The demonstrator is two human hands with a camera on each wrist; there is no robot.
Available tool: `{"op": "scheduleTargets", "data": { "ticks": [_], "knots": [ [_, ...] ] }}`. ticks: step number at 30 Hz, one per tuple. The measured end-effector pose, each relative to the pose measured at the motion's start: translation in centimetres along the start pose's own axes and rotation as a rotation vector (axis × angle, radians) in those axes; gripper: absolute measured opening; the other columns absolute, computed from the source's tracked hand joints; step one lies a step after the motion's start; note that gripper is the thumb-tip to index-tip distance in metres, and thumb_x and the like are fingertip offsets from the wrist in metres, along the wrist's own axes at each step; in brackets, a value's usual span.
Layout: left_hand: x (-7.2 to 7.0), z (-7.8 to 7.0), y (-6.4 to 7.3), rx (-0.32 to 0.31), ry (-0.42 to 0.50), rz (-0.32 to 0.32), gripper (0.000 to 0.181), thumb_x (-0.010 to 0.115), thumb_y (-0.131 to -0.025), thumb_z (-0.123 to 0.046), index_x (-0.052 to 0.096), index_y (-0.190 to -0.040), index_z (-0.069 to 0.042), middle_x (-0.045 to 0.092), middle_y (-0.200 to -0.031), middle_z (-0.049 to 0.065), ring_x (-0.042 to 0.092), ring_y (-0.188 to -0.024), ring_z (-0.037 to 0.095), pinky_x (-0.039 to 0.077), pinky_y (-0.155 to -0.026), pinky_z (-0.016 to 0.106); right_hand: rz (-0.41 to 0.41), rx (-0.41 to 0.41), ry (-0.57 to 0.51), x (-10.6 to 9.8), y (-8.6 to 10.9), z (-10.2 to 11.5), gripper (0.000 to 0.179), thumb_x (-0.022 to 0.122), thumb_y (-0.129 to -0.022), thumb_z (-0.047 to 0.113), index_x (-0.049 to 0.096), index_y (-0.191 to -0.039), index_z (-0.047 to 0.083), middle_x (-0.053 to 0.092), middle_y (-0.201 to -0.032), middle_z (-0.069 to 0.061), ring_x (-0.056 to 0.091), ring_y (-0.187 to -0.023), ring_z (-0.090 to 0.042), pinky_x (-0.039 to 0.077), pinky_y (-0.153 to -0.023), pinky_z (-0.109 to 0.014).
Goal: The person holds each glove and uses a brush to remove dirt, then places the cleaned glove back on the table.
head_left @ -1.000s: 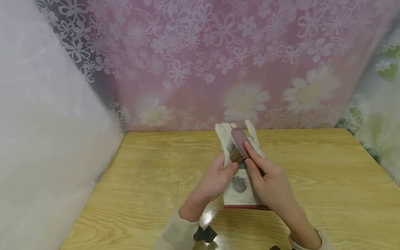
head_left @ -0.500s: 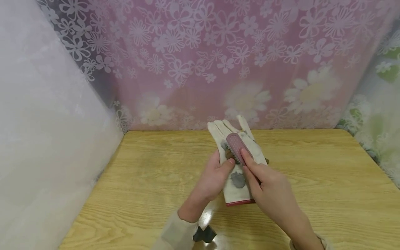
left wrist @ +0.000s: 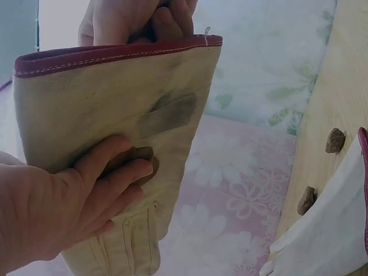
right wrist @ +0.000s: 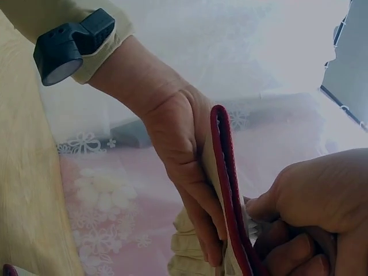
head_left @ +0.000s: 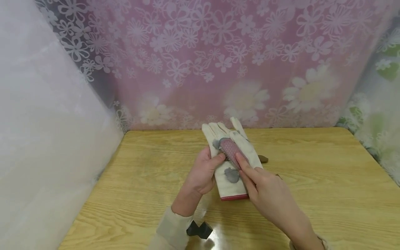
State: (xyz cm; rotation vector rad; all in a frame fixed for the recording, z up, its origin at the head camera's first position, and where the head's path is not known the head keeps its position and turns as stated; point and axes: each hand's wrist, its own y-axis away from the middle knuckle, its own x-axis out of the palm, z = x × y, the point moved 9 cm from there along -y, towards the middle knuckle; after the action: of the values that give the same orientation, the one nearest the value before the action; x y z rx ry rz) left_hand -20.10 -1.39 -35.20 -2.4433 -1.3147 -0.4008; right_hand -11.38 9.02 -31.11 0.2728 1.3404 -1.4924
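Observation:
A white cloth work glove (head_left: 233, 189) with red cuff trim is lifted in my left hand (head_left: 201, 173), thumb on the front. In the left wrist view, that hand's fingers (left wrist: 118, 178) spread across its back, partly covering a brown patch. Grey smudges (head_left: 232, 175) mark the glove's front, and a dark one (left wrist: 169, 115) shows on the back. My right hand (head_left: 272, 191) grips a pink dotted brush (head_left: 230, 150), index finger along its back, bristles against the glove's front below the glove fingers. The brush handle is hidden in the palm.
A second white glove (left wrist: 330, 230) lies on the wooden table (head_left: 150, 173). Brown lumps (left wrist: 335, 140) sit beside it; one lump (head_left: 263, 159) shows right of the held glove. A black device (head_left: 200, 230) sits on my left wrist. Floral curtains (head_left: 193, 69) border the table.
The held glove and both hands have shifted left. The brush has moved left and downward over the glove's front. A brown lump on the table has come into view to the right.

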Motion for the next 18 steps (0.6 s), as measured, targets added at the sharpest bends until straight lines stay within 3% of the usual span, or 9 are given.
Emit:
{"op": "scheduleTargets", "data": {
  "ticks": [6,13,18],
  "knots": [
    [-0.6,-0.4,0.1,0.041,-0.019,-0.066,0.046,0.033,-0.105,-0.002,0.027,-0.149,0.006,0.041,-0.147,0.029,0.047,-0.132,0.035,0.049,-0.099,0.038,0.035,0.030,0.079,-0.4,0.5,0.3,0.054,0.073,-0.088,0.014,0.059,-0.140,0.019,0.044,-0.063,0.009,0.029,-0.050,-0.004,0.031,-0.046,-0.023],
    [-1.0,-1.2,0.1,0.111,-0.056,-0.069,0.043,0.036,-0.105,-0.003,0.030,-0.147,0.004,0.047,-0.139,0.023,0.055,-0.124,0.026,0.051,-0.097,0.038,-0.013,-0.003,0.148,-1.1,1.3,1.4,0.062,0.078,-0.082,0.012,0.059,-0.140,0.022,0.045,-0.063,0.006,0.023,-0.046,-0.003,0.026,-0.041,-0.023],
    [-1.0,-1.5,0.3,0.159,-0.189,-0.091,0.039,0.041,-0.102,-0.001,0.040,-0.140,0.008,0.056,-0.128,0.026,0.063,-0.108,0.019,0.055,-0.090,0.035,-0.096,-0.042,0.140,-1.2,1.1,1.6,0.064,0.078,-0.080,0.008,0.060,-0.140,0.019,0.043,-0.063,0.005,0.021,-0.047,-0.002,0.024,-0.041,-0.021]
  ]
}}
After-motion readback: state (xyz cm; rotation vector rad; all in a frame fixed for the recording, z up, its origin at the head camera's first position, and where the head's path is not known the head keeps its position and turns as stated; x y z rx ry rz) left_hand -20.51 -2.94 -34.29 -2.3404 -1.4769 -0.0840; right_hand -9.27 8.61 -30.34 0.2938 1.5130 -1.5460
